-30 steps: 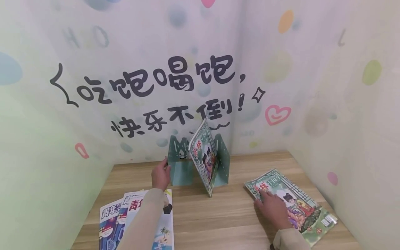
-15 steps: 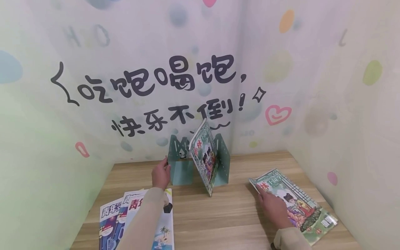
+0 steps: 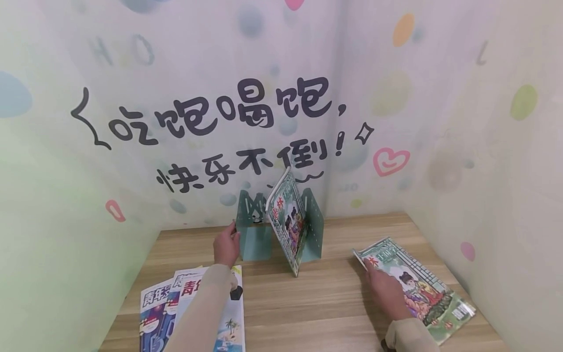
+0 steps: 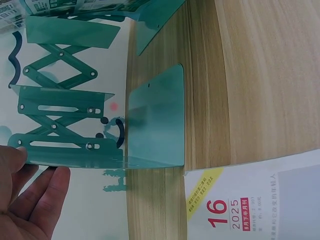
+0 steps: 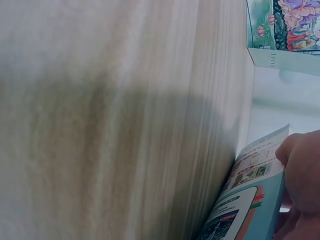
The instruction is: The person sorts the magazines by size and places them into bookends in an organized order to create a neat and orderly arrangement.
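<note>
A green metal expandable bookend (image 3: 256,243) stands at the back of the table. My left hand (image 3: 227,247) pinches its left side plate; the left wrist view shows the thumb (image 4: 15,158) on the inner side and fingers outside. One magazine (image 3: 288,222) leans tilted inside the bookend, near its right plate. A second magazine (image 3: 420,288) with a similar green cover lies at the right. My right hand (image 3: 387,293) grips its left edge, which is raised off the table. In the right wrist view, the thumb (image 5: 287,150) is at the edge of that magazine (image 5: 245,200).
Several overlapping magazines (image 3: 154,313) lie at the front left, partly hidden under my left forearm. The wooden table (image 3: 303,313) meets printed white walls (image 3: 462,146) at the back and both sides.
My right hand has taken hold of the right magazine's left edge and raised it slightly, its fingers slipping out of sight. The left hand and bookend have not moved.
</note>
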`<control>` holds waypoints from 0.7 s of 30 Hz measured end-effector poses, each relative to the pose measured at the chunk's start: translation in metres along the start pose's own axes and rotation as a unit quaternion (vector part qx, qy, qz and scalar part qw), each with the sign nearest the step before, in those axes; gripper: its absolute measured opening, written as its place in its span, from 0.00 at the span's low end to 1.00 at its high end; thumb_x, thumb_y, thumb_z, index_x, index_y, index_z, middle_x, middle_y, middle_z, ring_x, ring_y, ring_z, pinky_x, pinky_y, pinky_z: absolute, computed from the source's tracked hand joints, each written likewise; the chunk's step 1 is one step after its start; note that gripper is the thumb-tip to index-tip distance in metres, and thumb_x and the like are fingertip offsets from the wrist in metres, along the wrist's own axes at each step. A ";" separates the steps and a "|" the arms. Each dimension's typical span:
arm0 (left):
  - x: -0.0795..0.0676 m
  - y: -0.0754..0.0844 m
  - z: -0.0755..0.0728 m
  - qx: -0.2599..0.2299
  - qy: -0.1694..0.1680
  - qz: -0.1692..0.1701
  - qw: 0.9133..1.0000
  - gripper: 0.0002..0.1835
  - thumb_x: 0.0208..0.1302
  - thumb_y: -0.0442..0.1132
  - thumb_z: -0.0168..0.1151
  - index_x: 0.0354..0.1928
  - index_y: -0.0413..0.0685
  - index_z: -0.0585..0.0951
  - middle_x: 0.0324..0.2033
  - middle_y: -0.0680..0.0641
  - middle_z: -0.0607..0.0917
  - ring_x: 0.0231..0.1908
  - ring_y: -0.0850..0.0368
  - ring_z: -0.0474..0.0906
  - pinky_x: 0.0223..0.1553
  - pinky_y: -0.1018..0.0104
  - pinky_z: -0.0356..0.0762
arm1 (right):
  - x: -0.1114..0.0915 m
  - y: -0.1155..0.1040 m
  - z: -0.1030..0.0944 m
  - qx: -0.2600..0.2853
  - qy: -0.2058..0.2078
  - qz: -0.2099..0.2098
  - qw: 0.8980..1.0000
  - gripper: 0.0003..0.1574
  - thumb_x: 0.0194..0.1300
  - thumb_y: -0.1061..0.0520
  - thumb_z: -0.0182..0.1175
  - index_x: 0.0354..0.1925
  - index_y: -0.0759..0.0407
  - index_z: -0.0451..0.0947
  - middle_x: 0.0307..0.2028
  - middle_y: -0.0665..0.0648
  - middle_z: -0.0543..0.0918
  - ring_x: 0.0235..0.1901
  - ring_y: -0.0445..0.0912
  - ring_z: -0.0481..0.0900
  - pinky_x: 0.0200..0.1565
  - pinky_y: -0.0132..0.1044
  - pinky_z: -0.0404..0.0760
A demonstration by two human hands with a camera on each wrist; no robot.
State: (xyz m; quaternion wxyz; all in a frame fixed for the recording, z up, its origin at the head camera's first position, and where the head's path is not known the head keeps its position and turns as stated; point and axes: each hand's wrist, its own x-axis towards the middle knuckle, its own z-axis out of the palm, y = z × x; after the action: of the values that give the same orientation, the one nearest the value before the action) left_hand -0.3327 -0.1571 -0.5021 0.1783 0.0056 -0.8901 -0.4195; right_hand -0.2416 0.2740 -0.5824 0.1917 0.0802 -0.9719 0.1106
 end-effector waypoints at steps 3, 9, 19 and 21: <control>0.000 -0.001 0.001 -0.001 0.002 0.000 1.000 0.22 0.71 0.33 0.55 0.65 0.43 0.73 0.54 0.37 0.81 0.54 0.40 0.78 0.52 0.47 0.77 | 0.000 0.001 0.000 -0.002 -0.005 0.001 1.000 0.24 0.65 0.64 0.56 0.60 0.64 0.72 0.19 0.59 0.75 0.15 0.52 0.71 0.14 0.48 0.69; 0.002 -0.004 0.002 -0.003 0.001 0.003 1.000 0.22 0.71 0.33 0.55 0.66 0.44 0.72 0.54 0.37 0.81 0.54 0.41 0.78 0.52 0.47 0.78 | -0.004 0.005 -0.002 -0.006 -0.004 0.007 1.000 0.27 0.60 0.69 0.55 0.59 0.62 0.73 0.22 0.61 0.78 0.19 0.56 0.76 0.18 0.52 0.73; 0.001 -0.004 0.002 -0.007 -0.002 0.001 1.000 0.22 0.71 0.33 0.54 0.66 0.44 0.72 0.55 0.37 0.80 0.55 0.40 0.77 0.53 0.47 0.77 | -0.006 0.004 -0.005 0.049 0.010 0.046 0.998 0.25 0.67 0.62 0.55 0.62 0.58 0.71 0.25 0.66 0.81 0.23 0.62 0.79 0.21 0.58 0.74; 0.001 -0.004 0.002 -0.008 -0.001 0.001 1.000 0.22 0.71 0.33 0.54 0.66 0.43 0.72 0.55 0.37 0.80 0.55 0.40 0.77 0.53 0.47 0.77 | -0.006 0.002 -0.005 0.062 0.020 0.053 0.996 0.26 0.67 0.61 0.55 0.63 0.57 0.71 0.25 0.67 0.81 0.23 0.63 0.79 0.21 0.59 0.74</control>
State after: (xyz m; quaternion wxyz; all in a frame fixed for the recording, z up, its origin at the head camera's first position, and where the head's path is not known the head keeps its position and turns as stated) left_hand -0.3345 -0.1583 -0.5054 0.1776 0.0033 -0.8870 -0.4262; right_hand -0.2345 0.2784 -0.5809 0.1993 0.0379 -0.9622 0.1820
